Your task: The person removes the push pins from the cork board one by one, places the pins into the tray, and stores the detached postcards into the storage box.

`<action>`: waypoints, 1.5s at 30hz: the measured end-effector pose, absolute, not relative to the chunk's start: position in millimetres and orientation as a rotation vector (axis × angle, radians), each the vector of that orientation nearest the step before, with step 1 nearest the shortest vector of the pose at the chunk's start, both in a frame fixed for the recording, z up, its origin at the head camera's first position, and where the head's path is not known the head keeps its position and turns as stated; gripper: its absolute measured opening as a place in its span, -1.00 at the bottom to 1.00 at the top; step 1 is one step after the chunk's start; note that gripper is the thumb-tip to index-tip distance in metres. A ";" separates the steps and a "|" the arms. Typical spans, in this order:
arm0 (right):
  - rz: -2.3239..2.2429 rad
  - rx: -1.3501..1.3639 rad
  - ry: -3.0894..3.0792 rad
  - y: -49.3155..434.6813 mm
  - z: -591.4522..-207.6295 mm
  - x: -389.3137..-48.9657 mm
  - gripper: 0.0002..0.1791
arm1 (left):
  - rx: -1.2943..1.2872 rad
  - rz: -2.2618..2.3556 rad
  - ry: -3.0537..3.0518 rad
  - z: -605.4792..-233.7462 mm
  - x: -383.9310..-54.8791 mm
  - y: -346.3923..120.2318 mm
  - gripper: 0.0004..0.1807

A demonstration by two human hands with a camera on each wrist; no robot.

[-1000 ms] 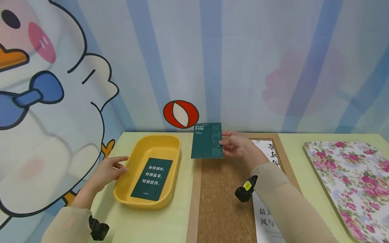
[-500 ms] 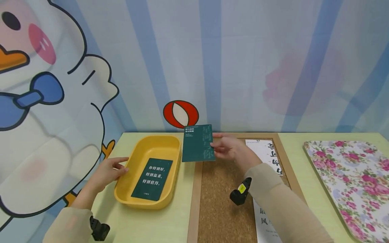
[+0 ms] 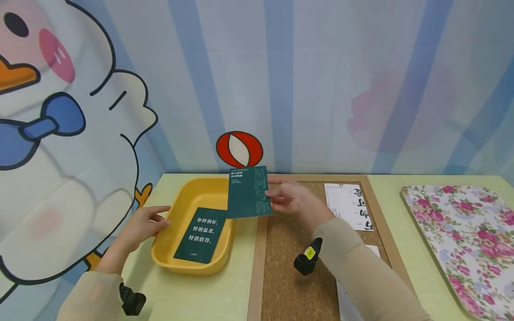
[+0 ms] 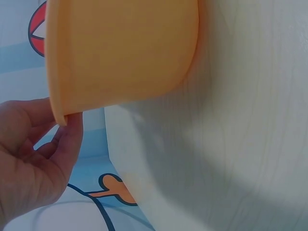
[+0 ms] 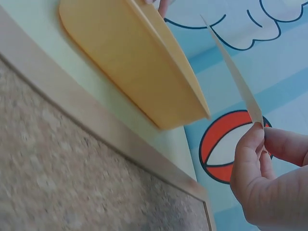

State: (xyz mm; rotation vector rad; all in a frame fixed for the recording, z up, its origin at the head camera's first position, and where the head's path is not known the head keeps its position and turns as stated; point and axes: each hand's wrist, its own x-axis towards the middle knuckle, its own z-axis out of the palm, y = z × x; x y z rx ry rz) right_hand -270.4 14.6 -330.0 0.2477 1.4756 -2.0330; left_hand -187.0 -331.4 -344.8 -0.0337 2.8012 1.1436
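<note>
My right hand [image 3: 287, 196] pinches a dark green card [image 3: 245, 194] with printed characters by its right edge. The card is raised, and its lower left part overlaps the right rim of the yellow plastic tray [image 3: 160, 256] in the head view. Seen edge-on in the right wrist view, the card [image 5: 236, 72] tilts up from between thumb and fingers. Another dark green card [image 3: 201, 235], with white characters, lies inside the tray. At the tray's left rim, my left hand [image 3: 142, 225] holds the edge between thumb and fingers; the left wrist view shows this hand [image 4: 41, 156] at the rim.
A wood-framed cork board [image 3: 297, 258] lies right of the tray, with white printed cards [image 3: 348, 205] along its right side, partly behind my right arm. Farther right is a floral tray [image 3: 462, 236]. A patterned backdrop [image 3: 321, 89] rises behind the table.
My right hand has carried the green card leftward, from above the cork board's left edge to the yellow tray's right side. The left hand has stayed at the tray rim.
</note>
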 end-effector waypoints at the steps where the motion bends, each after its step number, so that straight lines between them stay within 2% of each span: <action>1: -2.034 0.237 1.469 12.8 -330.7 -269.9 -0.47 | -0.035 1.144 2.801 -345.0 -187.4 -331.6 -0.44; 10: -2.030 0.253 1.450 -2.4 -336.4 -264.4 -0.44 | -0.052 1.183 2.772 -349.1 -187.6 -335.2 -0.43; 23: -2.034 0.328 1.451 -32.0 -332.7 -259.6 -0.51 | -0.085 1.209 2.751 -344.6 -185.2 -339.9 -0.43; 45: -2.090 0.281 1.370 -67.4 -339.0 -250.4 -0.52 | -0.126 1.249 2.689 -344.2 -190.9 -333.7 -0.43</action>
